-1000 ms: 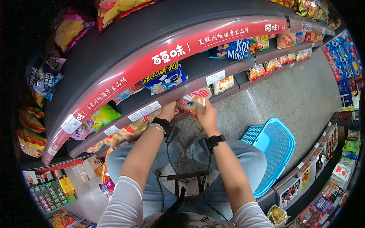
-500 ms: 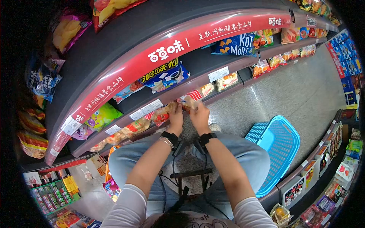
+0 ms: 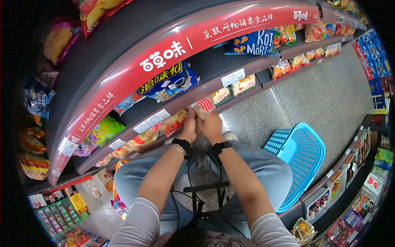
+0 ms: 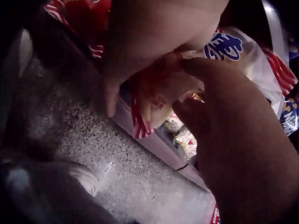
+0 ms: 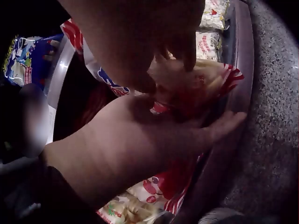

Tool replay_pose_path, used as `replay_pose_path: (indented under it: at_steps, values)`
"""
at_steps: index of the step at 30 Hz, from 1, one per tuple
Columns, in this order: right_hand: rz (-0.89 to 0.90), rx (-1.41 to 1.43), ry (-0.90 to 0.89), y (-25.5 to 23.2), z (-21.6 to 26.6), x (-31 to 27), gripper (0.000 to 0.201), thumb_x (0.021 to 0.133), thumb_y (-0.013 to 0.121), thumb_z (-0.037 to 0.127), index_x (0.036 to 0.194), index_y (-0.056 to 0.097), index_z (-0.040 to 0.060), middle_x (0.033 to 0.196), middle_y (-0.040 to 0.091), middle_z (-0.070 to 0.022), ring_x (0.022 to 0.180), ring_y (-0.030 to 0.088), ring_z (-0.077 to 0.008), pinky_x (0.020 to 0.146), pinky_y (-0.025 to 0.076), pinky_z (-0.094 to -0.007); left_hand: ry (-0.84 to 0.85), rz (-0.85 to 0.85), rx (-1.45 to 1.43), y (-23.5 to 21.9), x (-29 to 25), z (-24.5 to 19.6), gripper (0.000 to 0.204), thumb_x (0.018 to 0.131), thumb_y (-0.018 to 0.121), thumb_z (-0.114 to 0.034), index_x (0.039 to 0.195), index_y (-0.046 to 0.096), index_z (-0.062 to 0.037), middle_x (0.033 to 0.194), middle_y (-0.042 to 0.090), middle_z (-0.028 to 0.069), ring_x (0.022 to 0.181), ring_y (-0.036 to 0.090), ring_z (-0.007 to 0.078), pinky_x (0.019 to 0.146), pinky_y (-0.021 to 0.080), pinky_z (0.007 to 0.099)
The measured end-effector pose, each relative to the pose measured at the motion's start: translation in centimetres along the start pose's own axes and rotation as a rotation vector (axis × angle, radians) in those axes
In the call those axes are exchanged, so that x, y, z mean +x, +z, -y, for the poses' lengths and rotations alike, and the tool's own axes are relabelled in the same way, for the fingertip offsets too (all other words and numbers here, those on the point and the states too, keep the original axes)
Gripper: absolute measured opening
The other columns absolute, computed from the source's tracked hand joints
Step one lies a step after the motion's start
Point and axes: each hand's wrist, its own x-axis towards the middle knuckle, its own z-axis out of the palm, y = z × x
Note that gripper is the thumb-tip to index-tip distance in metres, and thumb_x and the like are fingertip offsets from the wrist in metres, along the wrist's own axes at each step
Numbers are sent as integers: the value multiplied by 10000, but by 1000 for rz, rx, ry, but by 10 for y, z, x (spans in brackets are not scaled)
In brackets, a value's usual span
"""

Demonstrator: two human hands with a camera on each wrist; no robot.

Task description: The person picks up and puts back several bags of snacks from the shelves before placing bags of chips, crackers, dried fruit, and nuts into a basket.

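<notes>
A clear snack bag with red-and-white striped ends lies at the lower shelf, under its price rail. My right hand pinches this bag between thumb and fingers; the wrist views show the grip closely. Blue lettering shows on the bag in the left wrist view. Beside it, my left hand has its fingers extended along the bag's left side, the fingertips partly hidden by it. In the right wrist view, the left hand reaches across below the bag, one finger out over the shelf lip.
More striped bags fill the lower shelf to the left, with white packets to the right. A price rail overhangs the hands. A blue basket stands on the floor at the right, beside my knee.
My left hand has drawn back from under the price rail to beside the bag. The right hand has moved left and closer to it, bringing the bag in at the shelf.
</notes>
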Motion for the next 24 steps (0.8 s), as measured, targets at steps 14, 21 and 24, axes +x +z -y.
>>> replay_pose_path:
  at_steps: [14, 21, 24]
  values:
    - [81, 52, -116, 27, -8, 9, 273, 707, 618, 105, 979, 626, 130, 826, 609, -171, 756, 602, -379, 662, 502, -466, -27, -25, -145, 5, 20, -1, 496, 954, 358, -519, 1205, 506, -117, 1217, 556, 51, 1120, 523, 179, 947, 424, 355]
    - [-81, 205, -374, 25, -11, 29, 433, 721, 600, 61, 1120, 609, 229, 998, 599, -158, 865, 604, -364, 705, 515, -444, -40, 13, -74, 20, -5, -23, 485, 954, 396, -477, 1252, 493, -107, 1280, 533, 70, 1155, 511, 202, 975, 408, 368]
    - [-61, 94, -357, 27, -10, 31, 369, 728, 597, 70, 1082, 623, 169, 990, 603, -183, 875, 606, -363, 719, 514, -440, -26, -37, -62, 17, 7, -24, 440, 950, 421, -450, 1212, 517, -109, 1233, 562, 63, 1117, 532, 203, 961, 420, 367]
